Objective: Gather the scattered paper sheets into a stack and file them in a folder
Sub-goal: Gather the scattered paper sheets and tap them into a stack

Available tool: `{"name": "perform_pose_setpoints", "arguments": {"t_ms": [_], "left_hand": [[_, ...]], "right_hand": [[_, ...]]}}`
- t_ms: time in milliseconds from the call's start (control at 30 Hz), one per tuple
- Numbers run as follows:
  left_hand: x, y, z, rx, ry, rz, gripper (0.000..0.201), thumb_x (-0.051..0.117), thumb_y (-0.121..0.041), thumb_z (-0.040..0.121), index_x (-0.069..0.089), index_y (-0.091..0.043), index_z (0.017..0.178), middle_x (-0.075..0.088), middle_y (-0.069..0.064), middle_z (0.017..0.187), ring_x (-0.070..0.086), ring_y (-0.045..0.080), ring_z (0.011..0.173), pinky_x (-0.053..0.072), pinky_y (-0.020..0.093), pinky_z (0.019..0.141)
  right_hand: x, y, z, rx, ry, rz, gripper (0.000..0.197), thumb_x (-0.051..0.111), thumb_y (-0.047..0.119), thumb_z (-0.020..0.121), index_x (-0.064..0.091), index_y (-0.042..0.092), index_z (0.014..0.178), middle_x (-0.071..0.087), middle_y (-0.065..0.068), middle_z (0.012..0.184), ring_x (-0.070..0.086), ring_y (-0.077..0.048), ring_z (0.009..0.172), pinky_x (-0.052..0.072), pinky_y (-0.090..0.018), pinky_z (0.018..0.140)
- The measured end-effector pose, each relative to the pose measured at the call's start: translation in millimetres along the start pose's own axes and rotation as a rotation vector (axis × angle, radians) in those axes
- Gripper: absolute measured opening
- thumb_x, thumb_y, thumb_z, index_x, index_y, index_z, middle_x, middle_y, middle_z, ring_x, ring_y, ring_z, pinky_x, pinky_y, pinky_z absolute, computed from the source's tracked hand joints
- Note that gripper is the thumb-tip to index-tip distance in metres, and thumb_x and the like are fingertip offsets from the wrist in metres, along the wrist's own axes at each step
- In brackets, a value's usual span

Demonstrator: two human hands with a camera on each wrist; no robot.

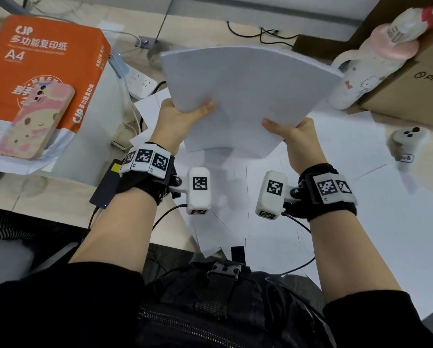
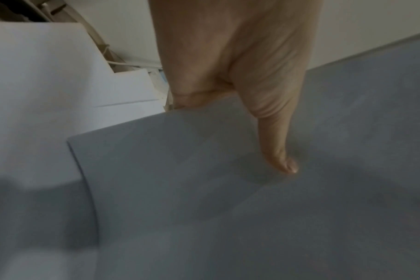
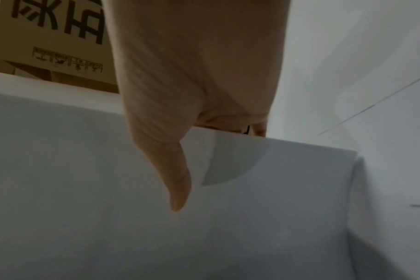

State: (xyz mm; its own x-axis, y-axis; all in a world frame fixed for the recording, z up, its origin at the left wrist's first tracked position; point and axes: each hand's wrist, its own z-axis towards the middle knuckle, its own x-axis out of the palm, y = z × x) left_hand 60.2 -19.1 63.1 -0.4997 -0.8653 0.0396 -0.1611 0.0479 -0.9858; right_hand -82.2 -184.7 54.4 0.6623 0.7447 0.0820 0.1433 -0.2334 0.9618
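A thick stack of white paper sheets (image 1: 245, 96) is held up above the desk, its far edge bowed. My left hand (image 1: 182, 116) grips the stack's left side, thumb on top and fingers hidden beneath. My right hand (image 1: 290, 131) grips the right side the same way. The left wrist view shows the thumb (image 2: 276, 147) pressed flat on the stack (image 2: 252, 208). In the right wrist view the thumb (image 3: 175, 181) lies on the stack (image 3: 108, 189). More loose sheets (image 1: 298, 197) lie spread on the desk below. No folder is in view.
An orange A4 paper ream (image 1: 39, 71) with a phone (image 1: 34, 121) on it sits at the left. A pink-and-white bottle (image 1: 376, 59) and a cardboard box (image 1: 416, 84) stand at the right. A white controller (image 1: 406, 144) lies right; a power strip (image 1: 141, 84) and a black adapter (image 1: 107, 184) lie left.
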Motion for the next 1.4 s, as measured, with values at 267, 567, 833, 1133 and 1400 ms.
{"name": "perform_pose_setpoints", "arguments": {"t_ms": [267,567,833,1133,1400], "left_hand": [[-5.7,-4.6,-3.8,0.034,-0.010,-0.017,0.033,0.090,-0.021,0.055,0.070,-0.023,0.080,0.073,-0.014,0.078,0.069,0.003,0.081,0.051,0.016,0.073],[-5.1,0.9,0.3,0.038,0.007,0.053,0.031,0.085,-0.006,0.058,0.071,-0.022,0.080,0.073,-0.012,0.078,0.069,0.007,0.081,0.053,0.022,0.075],[7.7,15.9,-6.0,-0.062,-0.123,0.099,0.055,0.084,-0.015,0.069,0.051,0.001,0.109,0.066,0.002,0.097,0.065,0.015,0.089,0.053,0.023,0.082],[56.4,16.9,-17.1,-0.035,0.108,0.202,0.014,0.073,-0.003,0.078,0.062,-0.012,0.079,0.066,-0.020,0.057,0.062,-0.006,0.058,0.051,0.015,0.063],[83.0,66.2,-42.1,-0.278,0.365,0.302,0.042,0.074,-0.004,0.078,0.060,-0.005,0.118,0.067,0.008,0.112,0.065,0.016,0.095,0.053,0.026,0.087]], "right_hand": [[-8.0,-4.0,2.2,-0.016,0.056,0.038,0.023,0.068,-0.003,0.080,0.068,0.006,0.101,0.072,-0.004,0.099,0.066,-0.021,0.100,0.050,-0.029,0.091],[-1.7,-9.0,-3.0,-0.002,0.039,-0.032,0.026,0.066,-0.001,0.083,0.064,0.015,0.104,0.068,-0.004,0.108,0.063,-0.016,0.104,0.049,-0.027,0.097],[-1.7,-19.1,-13.9,-0.031,0.038,-0.039,0.023,0.060,0.005,0.090,0.060,0.026,0.100,0.065,0.004,0.105,0.061,-0.008,0.101,0.047,-0.020,0.092],[-48.9,-25.8,-41.9,0.059,-0.157,0.007,0.013,0.063,0.003,0.087,0.065,0.005,0.101,0.068,-0.003,0.094,0.067,-0.014,0.082,0.055,-0.024,0.078],[-89.3,-76.3,-78.4,0.245,-0.367,-0.038,0.020,0.066,0.004,0.086,0.064,0.000,0.106,0.066,-0.013,0.099,0.063,-0.024,0.085,0.052,-0.037,0.081]]}}
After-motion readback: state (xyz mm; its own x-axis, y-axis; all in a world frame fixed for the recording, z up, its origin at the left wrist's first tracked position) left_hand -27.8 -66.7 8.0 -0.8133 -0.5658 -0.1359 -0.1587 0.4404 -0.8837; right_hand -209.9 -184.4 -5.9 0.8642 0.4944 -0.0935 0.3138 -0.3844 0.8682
